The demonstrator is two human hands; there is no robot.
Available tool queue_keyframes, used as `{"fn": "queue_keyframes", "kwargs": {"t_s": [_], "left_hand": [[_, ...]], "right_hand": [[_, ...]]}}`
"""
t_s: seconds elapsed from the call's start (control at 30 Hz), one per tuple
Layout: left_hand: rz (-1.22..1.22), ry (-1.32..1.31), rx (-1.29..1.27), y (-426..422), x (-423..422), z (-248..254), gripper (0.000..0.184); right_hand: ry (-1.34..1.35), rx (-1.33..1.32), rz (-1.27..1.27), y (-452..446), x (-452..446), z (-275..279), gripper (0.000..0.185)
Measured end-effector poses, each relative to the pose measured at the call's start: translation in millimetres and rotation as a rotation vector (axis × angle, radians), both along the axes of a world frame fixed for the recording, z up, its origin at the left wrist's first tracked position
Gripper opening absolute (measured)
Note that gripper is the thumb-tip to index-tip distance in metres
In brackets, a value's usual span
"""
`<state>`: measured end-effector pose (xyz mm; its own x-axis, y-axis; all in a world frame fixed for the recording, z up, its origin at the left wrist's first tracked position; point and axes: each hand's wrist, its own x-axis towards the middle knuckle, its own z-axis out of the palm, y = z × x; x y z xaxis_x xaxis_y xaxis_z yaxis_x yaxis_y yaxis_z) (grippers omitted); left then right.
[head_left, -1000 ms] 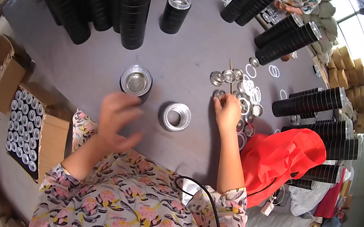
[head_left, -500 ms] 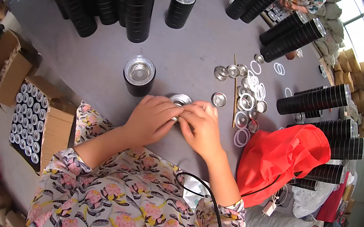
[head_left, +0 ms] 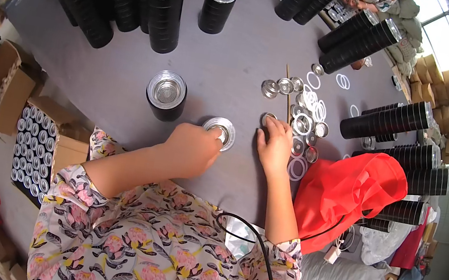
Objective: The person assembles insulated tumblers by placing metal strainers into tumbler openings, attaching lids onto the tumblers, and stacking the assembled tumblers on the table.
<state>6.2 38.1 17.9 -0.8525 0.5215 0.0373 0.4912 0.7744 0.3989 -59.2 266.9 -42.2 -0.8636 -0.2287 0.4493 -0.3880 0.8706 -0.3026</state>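
Note:
My left hand [head_left: 192, 149] is closed over a round clear-rimmed lid [head_left: 228, 129] with a silver middle, its fingertips down inside the lid. To the right, my right hand [head_left: 275, 147] reaches onto a small round metal cap [head_left: 266, 117], fingertips on it and the thumb held apart. A black tumbler [head_left: 165, 97] with a clear lid and silver inside stands just beyond my left hand. Past my right fingers lie several more metal caps [head_left: 270, 89] and white sealing rings [head_left: 318, 109], some overlapping. A thin stick [head_left: 287, 97] lies among them.
Stacked black tumblers [head_left: 161, 5] stand at the back left, with more stacks [head_left: 388, 121] leaning at right. A red cloth bag [head_left: 347, 190] sits by my right forearm. A carton of lidded tumblers [head_left: 33, 146] is below the table at left. A black cable [head_left: 268, 266] crosses my lap.
Both hands were together on the lid. My right hand has moved away to the right, onto a loose metal cap; my left hand stays at the lid, now more in view.

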Motion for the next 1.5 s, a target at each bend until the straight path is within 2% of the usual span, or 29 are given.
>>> {"fn": "queue_keyframes", "kwargs": {"t_s": [0.1, 0.17, 0.23, 0.3, 0.33, 0.4, 0.47, 0.5, 0.6, 0.77, 0.9, 1.1, 1.2, 1.3, 1.4, 1.47, 1.5], "left_hand": [[0.025, 0.041, 0.319, -11.1, -0.3, -4.9, 0.011], [0.080, 0.092, 0.613, -15.7, 3.5, -6.1, 0.014], [0.175, -0.218, 0.831, -23.0, 7.2, 9.2, 0.017], [0.216, -0.420, 1.118, -30.9, 7.7, 12.3, 0.017], [0.260, -0.348, 1.212, -34.6, 8.3, 14.7, 0.017], [0.348, -0.198, 1.392, -43.6, 10.6, 27.1, 0.016], [0.405, 0.164, 1.029, -60.0, 10.2, 40.5, 0.016], [0.426, 0.336, 0.837, -68.0, 9.0, 43.6, 0.016], [0.416, 0.491, 0.468, -85.6, 4.3, 37.5, 0.016], [0.344, 0.453, 0.366, -87.7, 3.5, 45.8, 0.016], [0.297, 0.448, 0.250, -89.8, -0.1, 53.1, 0.017], [0.235, 0.281, 0.114, -91.2, 7.5, 59.2, 0.028], [0.297, 0.438, 0.244, -84.1, 9.5, 60.0, 0.034], [0.246, 0.655, 0.366, -83.0, 20.0, 44.0, 0.033], [-0.041, 0.366, 0.401, -51.4, 33.6, 28.3, 0.031], [0.007, 0.265, 0.447, -27.6, 28.9, 2.3, 0.033], [0.029, 0.217, 0.469, -21.0, 25.1, -11.5, 0.033]], "right_hand": [[0.055, 0.075, -0.035, -1.1, -6.5, -4.8, 0.022], [0.009, -0.071, -0.041, 0.7, -7.6, -8.5, 0.021], [-0.025, -0.184, -0.055, 1.2, -2.6, -6.7, 0.018], [-0.346, -0.645, -0.147, -1.9, 3.4, 0.9, 0.016], [-0.509, -0.876, -0.194, -5.5, 9.1, 7.3, 0.016], [-0.429, -0.943, -0.056, -19.7, 32.1, 15.3, 0.016], [-0.131, -0.491, 0.311, -35.7, 47.5, 38.1, 0.020], [-0.130, -0.390, 0.352, -43.5, 55.6, 45.6, 0.021], [-0.148, -0.146, 0.374, -58.0, 66.9, 51.1, 0.024], [-0.203, 0.054, 0.398, -62.1, 67.2, 50.8, 0.028], [-0.244, 0.077, 0.365, -61.2, 71.0, 52.0, 0.030], [-0.300, 0.122, 0.389, -56.9, 73.1, 56.9, 0.029], [-0.277, 0.150, 0.386, -61.5, 69.0, 56.0, 0.028], [-0.271, 0.201, 0.368, -68.0, 67.8, 51.9, 0.025], [-0.268, 0.246, 0.363, -72.9, 64.4, 58.3, 0.022], [-0.284, 0.196, 0.387, -70.6, 62.0, 57.3, 0.019], [-0.295, 0.021, 0.385, -65.0, 63.1, 50.1, 0.018]]}}
